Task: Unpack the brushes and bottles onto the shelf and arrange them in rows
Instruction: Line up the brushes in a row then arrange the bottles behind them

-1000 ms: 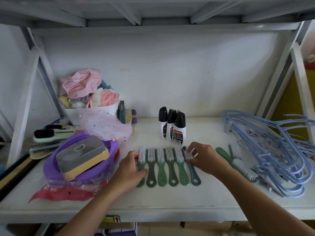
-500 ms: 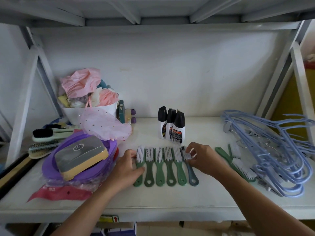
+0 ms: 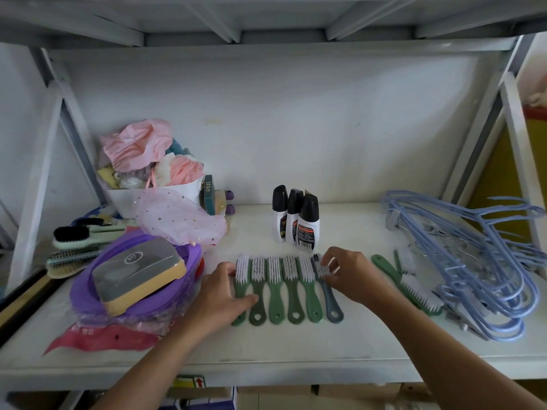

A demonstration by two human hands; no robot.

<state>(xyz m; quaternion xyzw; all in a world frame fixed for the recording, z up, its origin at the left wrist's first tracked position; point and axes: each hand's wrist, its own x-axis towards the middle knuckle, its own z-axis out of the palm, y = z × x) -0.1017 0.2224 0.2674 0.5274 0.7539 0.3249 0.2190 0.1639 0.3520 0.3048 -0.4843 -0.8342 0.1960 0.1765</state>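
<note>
Several small scrub brushes (image 3: 291, 291) lie side by side in a row on the white shelf (image 3: 296, 347), green-handled except the grey-blue one (image 3: 331, 300) at the right end. My left hand (image 3: 220, 291) rests on the leftmost green brush (image 3: 242, 273), thumb across its handle. My right hand (image 3: 352, 276) pinches the bristle head of the grey-blue brush. Three white bottles with black caps (image 3: 294, 221) stand in a cluster behind the row. More green brushes (image 3: 411, 288) lie loose to the right.
A pile of light-blue hangers (image 3: 479, 261) fills the right side. On the left sit a purple basin in plastic wrap (image 3: 130, 294) with a boxed item on top, a white tub of pink bath puffs (image 3: 148, 173), and larger brushes (image 3: 77, 244).
Both hands stay on the row's two ends; the brushes have been pressed slightly closer together. The view has shifted a little.
</note>
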